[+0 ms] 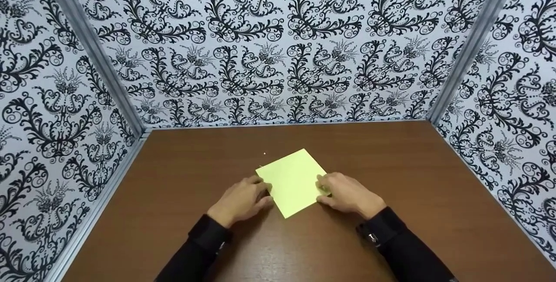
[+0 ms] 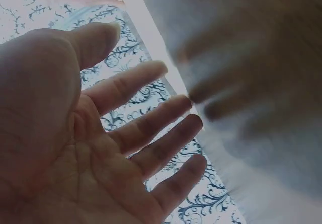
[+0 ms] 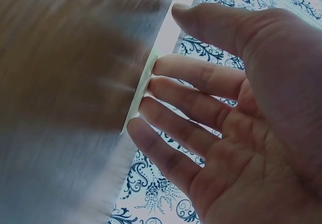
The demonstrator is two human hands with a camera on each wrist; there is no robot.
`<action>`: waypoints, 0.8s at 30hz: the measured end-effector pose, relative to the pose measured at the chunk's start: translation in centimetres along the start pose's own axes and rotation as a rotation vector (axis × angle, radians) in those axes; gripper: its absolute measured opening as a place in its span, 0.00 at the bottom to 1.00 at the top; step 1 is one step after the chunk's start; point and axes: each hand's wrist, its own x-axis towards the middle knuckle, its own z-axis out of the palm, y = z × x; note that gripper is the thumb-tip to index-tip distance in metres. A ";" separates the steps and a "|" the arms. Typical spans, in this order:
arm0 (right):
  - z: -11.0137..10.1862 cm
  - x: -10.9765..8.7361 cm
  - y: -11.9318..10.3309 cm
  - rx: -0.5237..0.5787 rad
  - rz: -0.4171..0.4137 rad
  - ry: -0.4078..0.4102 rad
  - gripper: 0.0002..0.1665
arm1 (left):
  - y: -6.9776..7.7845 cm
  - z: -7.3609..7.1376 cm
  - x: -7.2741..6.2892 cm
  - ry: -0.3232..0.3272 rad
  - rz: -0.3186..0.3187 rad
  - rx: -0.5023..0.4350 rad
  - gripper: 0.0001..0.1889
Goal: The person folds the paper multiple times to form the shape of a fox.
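A square sheet of pale yellow paper (image 1: 293, 182) lies on the brown table (image 1: 182, 164), turned so that one corner points toward me. At its left edge rests my left hand (image 1: 243, 200), index fingertip over the paper and thumb beside it. My right hand (image 1: 349, 193) touches the opposite edge, its fingertips on the paper near the right corner. In the left wrist view the fingers (image 2: 146, 126) are spread and nearly straight. The right wrist view shows extended fingers (image 3: 173, 100) with their tips along a thin pale strip of the paper (image 3: 141, 93).
Walls with black scrollwork on white enclose the table: a back wall (image 1: 252, 56), a left wall (image 1: 61, 112) and a right wall (image 1: 508, 112). Grey metal posts (image 1: 93, 47) stand at the corners. A tiny white speck (image 1: 264, 153) lies behind the paper.
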 end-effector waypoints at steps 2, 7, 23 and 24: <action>-0.1 -0.2 0.0 0.009 -0.001 -0.005 0.13 | -0.3 0.1 0.1 -0.011 -0.026 0.000 0.25; -0.3 -0.5 0.0 0.036 0.001 -0.009 0.18 | 0.5 -0.7 0.3 -0.075 -0.118 -0.022 0.31; -0.2 -1.0 -0.5 0.060 -0.055 -0.023 0.12 | 0.0 -1.2 1.7 -0.143 -0.173 0.004 0.32; -0.2 -1.1 -0.5 0.060 -0.056 -0.023 0.12 | 0.1 -1.1 1.5 -0.142 -0.171 0.008 0.32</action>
